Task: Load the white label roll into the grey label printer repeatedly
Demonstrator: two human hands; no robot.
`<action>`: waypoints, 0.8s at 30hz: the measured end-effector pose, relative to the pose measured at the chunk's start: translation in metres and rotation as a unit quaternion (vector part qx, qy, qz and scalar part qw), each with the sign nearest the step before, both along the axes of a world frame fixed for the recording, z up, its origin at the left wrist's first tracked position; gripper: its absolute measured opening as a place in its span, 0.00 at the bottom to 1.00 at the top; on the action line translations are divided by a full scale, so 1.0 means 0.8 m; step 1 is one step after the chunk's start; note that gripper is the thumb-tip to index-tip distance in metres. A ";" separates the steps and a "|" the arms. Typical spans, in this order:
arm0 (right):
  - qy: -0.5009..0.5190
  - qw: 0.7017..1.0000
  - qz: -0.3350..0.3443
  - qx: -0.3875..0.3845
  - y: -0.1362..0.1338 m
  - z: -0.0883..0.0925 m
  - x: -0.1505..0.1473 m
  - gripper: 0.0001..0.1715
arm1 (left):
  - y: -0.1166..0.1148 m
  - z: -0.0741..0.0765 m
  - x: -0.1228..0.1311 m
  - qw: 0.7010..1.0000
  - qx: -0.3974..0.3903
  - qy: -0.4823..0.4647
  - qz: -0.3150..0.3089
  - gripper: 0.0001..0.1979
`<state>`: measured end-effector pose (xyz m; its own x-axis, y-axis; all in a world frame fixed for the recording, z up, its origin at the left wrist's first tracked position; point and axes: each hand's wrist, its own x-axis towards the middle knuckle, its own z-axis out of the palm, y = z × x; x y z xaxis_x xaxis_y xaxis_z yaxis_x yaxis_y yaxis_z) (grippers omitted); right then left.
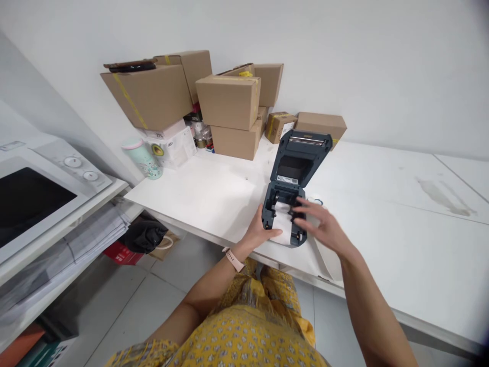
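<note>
A dark grey label printer stands on the white table with its lid raised. White label paper lies inside it and runs out over its front edge. At the printer's front left corner, my left hand grips the side, with the thumb pressed on the paper. My right hand is over the printer's right side, fingers spread and slightly blurred; whether they touch the inner parts I cannot tell. A strip of white paper hangs near the table's front edge under my right hand.
Cardboard boxes are stacked against the wall behind the printer. A mint-green tumbler and a white box stand at the table's left end. Further left, a white microwave sits on a shelf unit. The table extends to the right.
</note>
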<state>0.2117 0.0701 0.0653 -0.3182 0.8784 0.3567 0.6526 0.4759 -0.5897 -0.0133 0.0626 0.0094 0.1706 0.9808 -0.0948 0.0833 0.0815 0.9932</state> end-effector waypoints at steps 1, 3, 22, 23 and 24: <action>0.032 0.998 -0.038 0.037 0.009 0.013 0.003 0.22 | -0.005 -0.004 -0.001 1.000 -0.005 0.000 0.003 0.56; 0.074 0.980 -0.134 0.130 0.038 0.044 0.009 0.26 | -0.011 -0.010 -0.004 1.000 -0.006 0.009 0.006 0.58; 0.008 0.942 -0.096 0.323 -0.005 0.012 -0.033 0.23 | -0.029 -0.035 -0.006 0.994 0.046 -0.101 -0.011 0.58; -0.022 0.939 -0.089 0.332 -0.019 -0.003 -0.034 0.25 | -0.030 -0.034 -0.005 0.995 0.049 -0.089 -0.006 0.58; -0.045 0.938 -0.086 0.333 -0.030 -0.016 -0.036 0.27 | -0.031 -0.033 -0.005 0.996 0.051 -0.079 -0.003 0.58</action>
<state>0.1831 0.0458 0.0526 -0.2479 0.5117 0.8226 0.7862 0.6025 -0.1378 -0.0173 0.0375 -0.0172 0.1812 0.9829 0.0333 -0.0751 -0.0199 0.9970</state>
